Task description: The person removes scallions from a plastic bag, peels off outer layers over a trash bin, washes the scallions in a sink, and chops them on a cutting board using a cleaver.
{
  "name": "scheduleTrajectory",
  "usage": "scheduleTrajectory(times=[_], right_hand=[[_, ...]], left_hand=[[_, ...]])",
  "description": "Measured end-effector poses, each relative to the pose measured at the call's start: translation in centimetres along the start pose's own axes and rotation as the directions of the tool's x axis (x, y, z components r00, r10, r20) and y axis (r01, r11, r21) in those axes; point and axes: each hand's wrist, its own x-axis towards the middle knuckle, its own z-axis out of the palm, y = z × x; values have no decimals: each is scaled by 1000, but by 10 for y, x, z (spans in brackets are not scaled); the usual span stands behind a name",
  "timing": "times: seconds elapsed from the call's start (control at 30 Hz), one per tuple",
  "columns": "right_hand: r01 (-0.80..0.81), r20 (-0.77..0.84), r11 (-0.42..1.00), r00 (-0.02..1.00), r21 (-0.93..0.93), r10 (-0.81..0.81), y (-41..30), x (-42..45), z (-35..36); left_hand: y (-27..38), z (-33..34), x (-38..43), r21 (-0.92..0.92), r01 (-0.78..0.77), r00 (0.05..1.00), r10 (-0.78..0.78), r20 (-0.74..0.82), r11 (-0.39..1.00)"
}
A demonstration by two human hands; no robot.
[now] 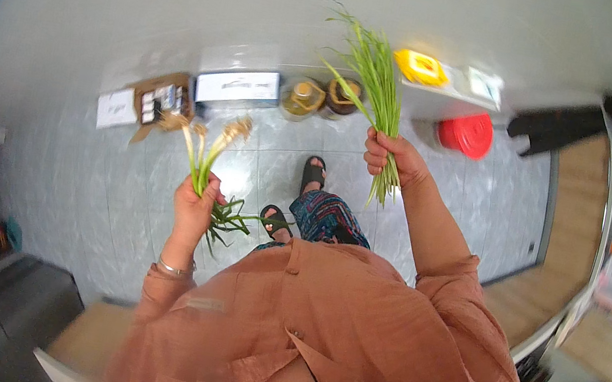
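Note:
My left hand grips a small bunch of green onions. Their pale roots point up and away from me, while the dark green tops hang below my fist toward my body. In my right hand is a thicker bundle of long, thin green stalks, perhaps garlic shoots or chives. Its leafy ends fan out away from me, and the cut ends stick out beneath my fingers. Both bunches are held in the air above the floor, well apart from each other.
Along the wall stand an open cardboard box, a white-topped box and two large bottles. A yellow wipes pack lies on a white ledge, near a red bucket. Grey tiles cover the floor.

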Motion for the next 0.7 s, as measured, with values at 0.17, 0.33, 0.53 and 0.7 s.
scheduleTrajectory(times=[0.17,0.33,0.53,0.7], right_hand=[[287,-225,956,937,55,-268,12,-120,-20],[552,-350,818,807,160,-476,24,-233,-62],[600,-628,799,616,-17,-476,25,-373,-124],[-86,-817,845,323,-528,-477,-7,-444,-189]], left_hand=[[30,53,9,-5,-141,965,138,225,990],[51,150,-6,16,-240,858,204,472,971],[84,292,-36,210,-619,697,405,592,757],[111,424,-69,151,-573,652,336,680,806]])
